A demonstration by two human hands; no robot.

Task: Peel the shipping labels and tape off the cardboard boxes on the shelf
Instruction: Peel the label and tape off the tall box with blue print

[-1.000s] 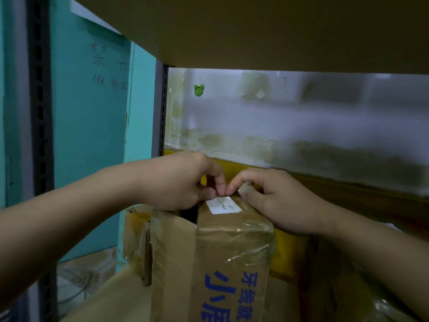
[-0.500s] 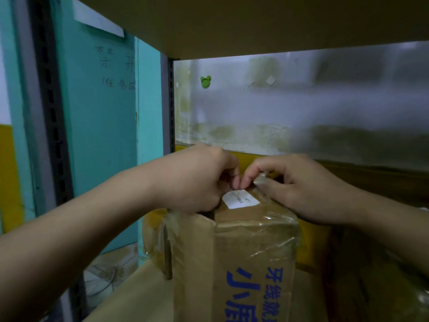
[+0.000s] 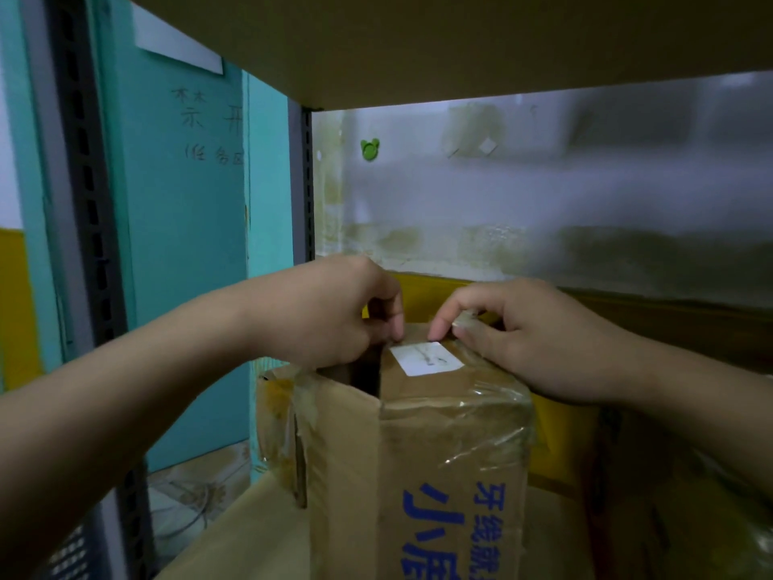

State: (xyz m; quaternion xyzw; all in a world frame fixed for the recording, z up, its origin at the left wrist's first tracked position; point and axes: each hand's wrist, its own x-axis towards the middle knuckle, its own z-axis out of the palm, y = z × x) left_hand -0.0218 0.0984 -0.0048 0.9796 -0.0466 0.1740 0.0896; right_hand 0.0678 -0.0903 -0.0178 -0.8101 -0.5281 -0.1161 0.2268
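Shelf board (image 3: pixel 418 43) over cardboard box (image 3: pixel 443 454); atop it my right hand (image 3: pixel 543 341) pinches tape (image 3: pixel 465 319), left hand (image 3: pixel 330 311) curled, hold unclear

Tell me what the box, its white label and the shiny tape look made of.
Box: brown cardboard, matte, with torn flap edges. Label: white paper, matte, probably a sticker lying flat. Tape: clear plastic film, glossy; its wrinkles catch light.

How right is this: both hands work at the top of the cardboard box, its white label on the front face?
No: the head view shows the white label on top of the cardboard box, not its front. The left hand and right hand do work there.
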